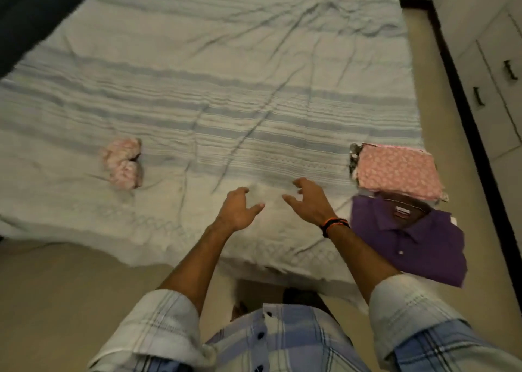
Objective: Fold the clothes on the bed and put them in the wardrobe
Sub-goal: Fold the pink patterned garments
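A crumpled pale pink garment (123,162) lies loose on the bed's left side. On the bed's right edge sits a folded pink patterned cloth (398,171), and a folded purple collared shirt (415,241) lies just in front of it. My left hand (238,209) and my right hand (310,201) hover side by side over the bedspread (226,95) near its front edge. Both have loosely spread, relaxed fingers and hold nothing. An orange-and-black band circles my right wrist.
White wardrobe doors with dark handles (494,89) stand along the right, past a strip of beige floor (452,112). A dark skirting line runs beside them. A dark shape fills the top left corner.
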